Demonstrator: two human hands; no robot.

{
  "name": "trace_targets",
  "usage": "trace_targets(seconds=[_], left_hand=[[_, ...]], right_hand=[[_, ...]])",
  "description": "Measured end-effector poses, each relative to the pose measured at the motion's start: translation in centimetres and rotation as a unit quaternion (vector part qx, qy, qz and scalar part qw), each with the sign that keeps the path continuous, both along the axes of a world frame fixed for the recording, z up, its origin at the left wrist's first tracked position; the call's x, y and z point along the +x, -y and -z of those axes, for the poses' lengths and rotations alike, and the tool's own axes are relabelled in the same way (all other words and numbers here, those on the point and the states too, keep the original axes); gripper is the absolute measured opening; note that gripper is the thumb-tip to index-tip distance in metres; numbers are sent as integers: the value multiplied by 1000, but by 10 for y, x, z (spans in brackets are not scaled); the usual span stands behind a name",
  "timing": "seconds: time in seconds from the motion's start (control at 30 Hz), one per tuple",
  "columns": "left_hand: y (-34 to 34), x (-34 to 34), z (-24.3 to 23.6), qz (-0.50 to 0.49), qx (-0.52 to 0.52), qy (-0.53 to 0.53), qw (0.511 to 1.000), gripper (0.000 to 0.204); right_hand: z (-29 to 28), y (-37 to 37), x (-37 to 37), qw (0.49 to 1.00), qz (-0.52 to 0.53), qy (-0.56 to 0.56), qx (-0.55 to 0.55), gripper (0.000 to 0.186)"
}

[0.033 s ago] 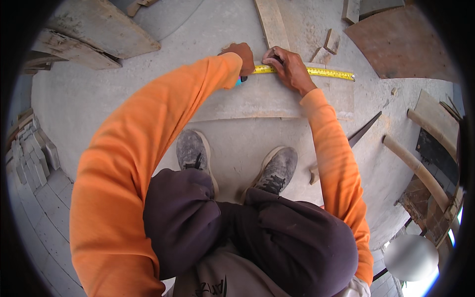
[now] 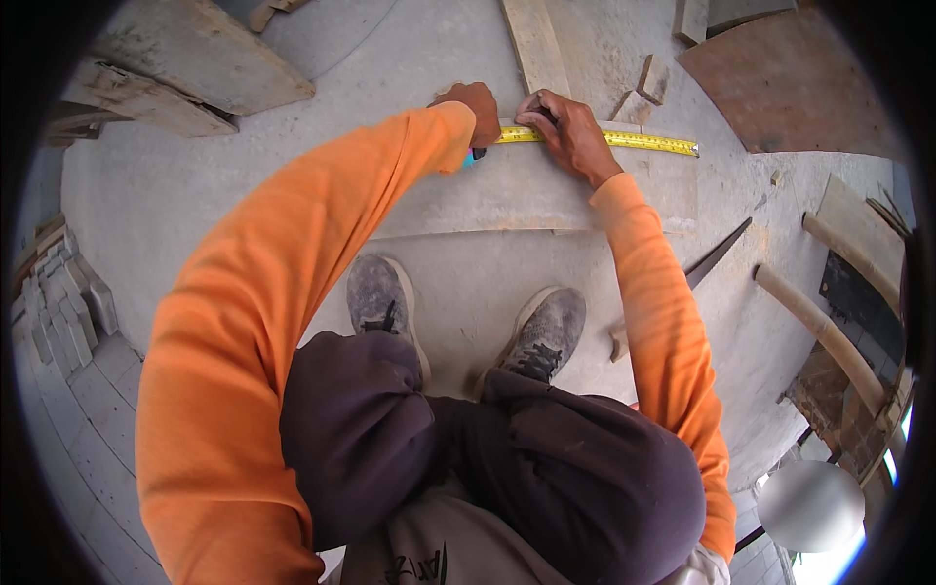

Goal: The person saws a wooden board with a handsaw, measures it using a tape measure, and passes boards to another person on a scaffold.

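I am crouched over a grey flat slab (image 2: 526,195) lying on the concrete floor. A yellow tape measure (image 2: 643,141) is stretched along the slab's far edge, its tip out to the right. My left hand (image 2: 478,107) grips the tape's case, with a bit of blue showing under the wrist. My right hand (image 2: 567,132) is bunched on the yellow blade just right of the left hand and pins it to the slab. Something small and dark sits at its fingertips; I cannot tell what it is. Both sleeves are orange.
My two grey shoes (image 2: 380,297) (image 2: 546,331) stand just short of the slab. Wooden planks (image 2: 185,68) lie at the upper left and a narrow board (image 2: 536,44) beyond the hands. A brown panel (image 2: 790,83) lies at the upper right, timber poles (image 2: 819,327) at the right, and stacked blocks (image 2: 58,312) at the left.
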State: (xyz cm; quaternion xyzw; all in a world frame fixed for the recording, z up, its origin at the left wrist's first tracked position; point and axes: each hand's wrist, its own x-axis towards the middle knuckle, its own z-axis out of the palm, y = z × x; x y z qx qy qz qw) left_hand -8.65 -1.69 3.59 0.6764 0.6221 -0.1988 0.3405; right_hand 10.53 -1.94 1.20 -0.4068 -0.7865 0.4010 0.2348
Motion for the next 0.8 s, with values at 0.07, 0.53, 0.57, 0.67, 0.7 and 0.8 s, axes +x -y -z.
trace_targets(seconds=[0.07, 0.53, 0.57, 0.67, 0.7, 0.8], left_hand=[[1, -7, -1, 36, 26, 14, 999, 28], [11, -11, 3, -90, 3, 49, 995, 25], [15, -15, -1, -99, 10, 69, 993, 24], [23, -7, -17, -174, -28, 128, 976, 21], [28, -12, -16, -157, 16, 136, 978, 21], [40, -13, -15, -146, 59, 165, 974, 20]], right_hand=[[1, -1, -3, 999, 27, -21, 5, 9], [-28, 40, 7, 966, 163, -103, 173, 9], [-35, 49, 12, 957, 185, -106, 196, 10], [-34, 74, 50, 916, 310, -117, 227, 12], [-36, 81, 56, 896, 357, -132, 229, 12], [-46, 101, 90, 804, 522, -204, 199, 11]])
